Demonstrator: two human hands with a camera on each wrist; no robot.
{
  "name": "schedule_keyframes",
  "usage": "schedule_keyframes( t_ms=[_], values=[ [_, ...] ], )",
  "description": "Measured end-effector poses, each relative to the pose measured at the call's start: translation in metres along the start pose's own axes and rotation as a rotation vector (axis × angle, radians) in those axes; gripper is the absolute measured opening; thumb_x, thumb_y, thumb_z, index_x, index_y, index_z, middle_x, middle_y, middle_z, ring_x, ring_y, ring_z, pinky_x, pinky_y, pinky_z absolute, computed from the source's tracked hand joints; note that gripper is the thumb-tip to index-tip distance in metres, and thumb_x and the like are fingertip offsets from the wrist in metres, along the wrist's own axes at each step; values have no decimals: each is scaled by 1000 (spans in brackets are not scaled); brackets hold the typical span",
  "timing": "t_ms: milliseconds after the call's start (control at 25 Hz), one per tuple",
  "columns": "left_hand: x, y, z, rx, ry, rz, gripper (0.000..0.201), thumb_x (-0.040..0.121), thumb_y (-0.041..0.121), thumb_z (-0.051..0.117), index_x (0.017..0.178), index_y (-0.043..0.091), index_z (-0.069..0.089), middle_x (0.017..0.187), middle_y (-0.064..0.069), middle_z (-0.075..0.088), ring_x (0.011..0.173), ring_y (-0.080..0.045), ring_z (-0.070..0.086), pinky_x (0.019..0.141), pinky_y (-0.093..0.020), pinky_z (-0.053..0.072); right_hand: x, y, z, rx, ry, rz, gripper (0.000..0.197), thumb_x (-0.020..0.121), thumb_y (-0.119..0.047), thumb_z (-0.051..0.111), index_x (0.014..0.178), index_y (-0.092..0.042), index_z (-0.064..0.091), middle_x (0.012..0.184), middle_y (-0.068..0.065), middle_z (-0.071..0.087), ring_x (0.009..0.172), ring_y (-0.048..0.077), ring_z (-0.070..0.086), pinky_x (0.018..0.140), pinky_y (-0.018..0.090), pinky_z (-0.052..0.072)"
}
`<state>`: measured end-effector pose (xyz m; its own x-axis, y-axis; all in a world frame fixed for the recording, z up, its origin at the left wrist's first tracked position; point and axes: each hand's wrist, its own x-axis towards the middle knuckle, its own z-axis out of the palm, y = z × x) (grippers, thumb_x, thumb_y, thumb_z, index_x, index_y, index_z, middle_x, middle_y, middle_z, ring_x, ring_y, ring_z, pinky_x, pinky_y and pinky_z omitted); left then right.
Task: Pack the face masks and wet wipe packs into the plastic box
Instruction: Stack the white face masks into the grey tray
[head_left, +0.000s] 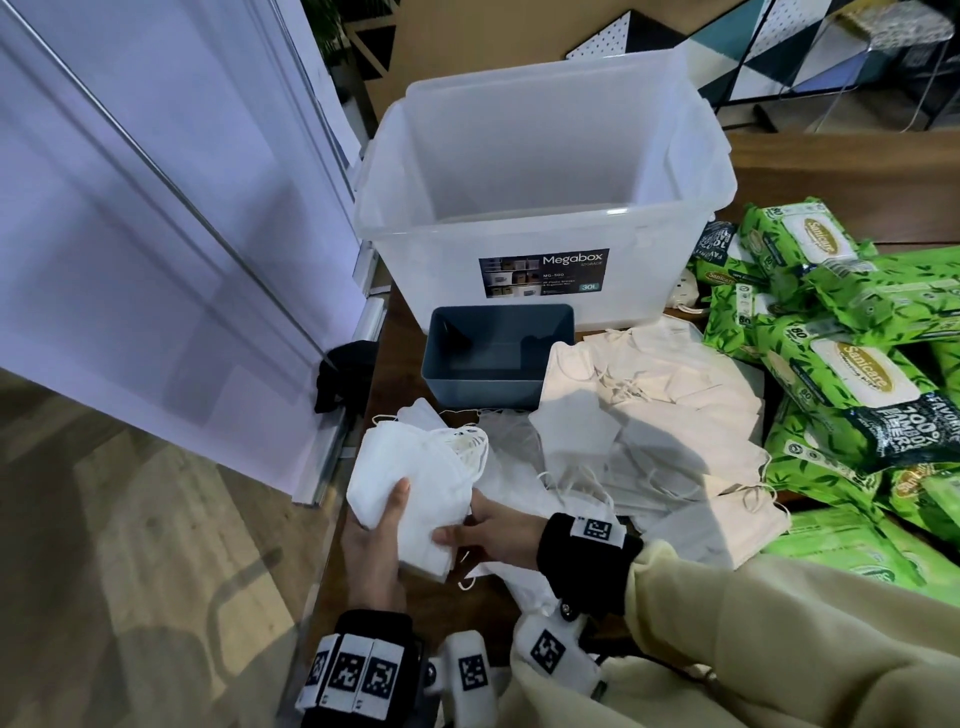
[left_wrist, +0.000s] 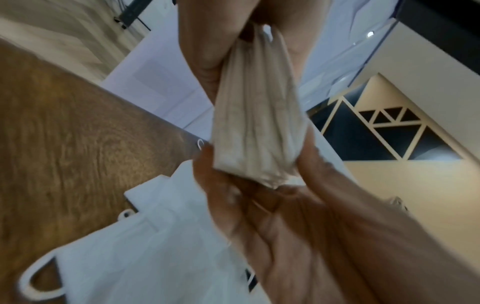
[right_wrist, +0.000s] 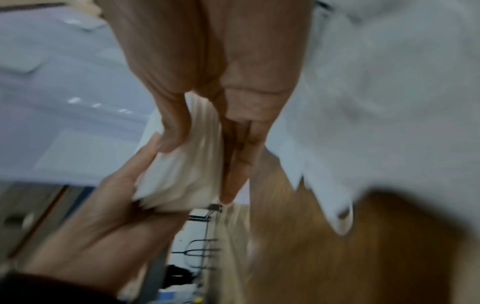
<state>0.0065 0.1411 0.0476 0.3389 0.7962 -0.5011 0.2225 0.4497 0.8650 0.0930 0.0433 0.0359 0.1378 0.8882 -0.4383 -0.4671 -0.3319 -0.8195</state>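
Both hands clasp a stack of white masks (head_left: 415, 483) at lower centre, left hand (head_left: 376, 551) beneath with thumb on top, right hand (head_left: 493, 530) pinching its near edge. Loose masks (head_left: 649, 415) and green wipe packs (head_left: 841, 374) spread right; clear box (head_left: 524, 171) stands open above.

plastic box (head_left: 524, 249) open on top, blue bin (head_left: 498, 389) just before it, wipe packs (head_left: 841, 364) crowding right

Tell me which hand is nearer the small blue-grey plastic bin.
Right. The right hand sits below the small blue-grey plastic bin, while the left hand lies further down-left; both grip the stack of white face masks.
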Motion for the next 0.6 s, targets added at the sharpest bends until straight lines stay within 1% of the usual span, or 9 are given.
schedule_keyframes(
  t_ms=[80,160,240,280,360,400,440,520,600],
  values=[
    [1,5,-13,-47,33,-8,48,79,27,72,122,13,53,109,-7,64,91,-24,63,76,-42,55,3,-12,-13,-462,-17,0,32,94,-18,52,122,-9,39,115,12,57,90,10,60,78,25,51],
    [6,14,-32,-97,65,20,27,82,23,69,105,16,59,93,0,67,81,-15,63,58,-30,55,15,-25,-46,-1253,41,-58,46,92,-31,54,129,-7,41,126,12,53,108,21,52,92,33,44],
    [7,22,-50,-117,71,66,16,84,23,67,98,18,61,84,7,70,79,-12,63,54,-26,55,23,-38,-89,-1879,101,-159,35,86,-30,61,116,-12,59,113,3,62,108,19,53,89,29,44],
    [8,25,-58,-122,66,88,20,85,23,66,104,17,61,87,8,69,83,-13,63,58,-28,55,21,-47,-106,-2073,88,-45,29,77,-34,69,101,-18,68,97,-4,68,98,14,58,81,25,46],
    [10,25,-67,-114,67,116,32,86,23,65,116,16,57,95,6,66,88,-16,62,67,-32,52,21,-48,-136,-2299,88,99,31,46,-43,80,69,-25,72,63,-14,66,74,7,62,66,17,47],
    [12,22,-71,-111,72,112,34,86,23,65,118,16,55,96,6,65,88,-16,61,68,-32,51,21,-40,-150,-2326,65,81,33,33,-42,78,60,-26,70,52,-15,63,66,6,62,63,14,46],
    [14,20,-74,-108,77,101,33,86,22,65,116,16,55,96,6,64,87,-17,61,67,-32,52,17,-38,-154,-2366,88,48,30,33,-40,75,60,-26,70,51,-15,62,64,5,62,64,14,47],
    [15,14,-81,-99,106,85,29,86,23,64,112,16,55,95,5,64,85,-17,60,62,-32,54,-1,-37,-157,-2385,85,133,25,65,-31,63,88,-26,72,78,-11,71,85,8,66,81,20,48],
    [18,8,-88,-102,131,64,30,85,25,66,112,18,55,100,2,63,88,-20,59,68,-34,52,-18,-33,-177,-2227,143,160,35,89,-13,47,123,-19,52,118,-1,62,116,18,54,99,28,38]
  ],
)
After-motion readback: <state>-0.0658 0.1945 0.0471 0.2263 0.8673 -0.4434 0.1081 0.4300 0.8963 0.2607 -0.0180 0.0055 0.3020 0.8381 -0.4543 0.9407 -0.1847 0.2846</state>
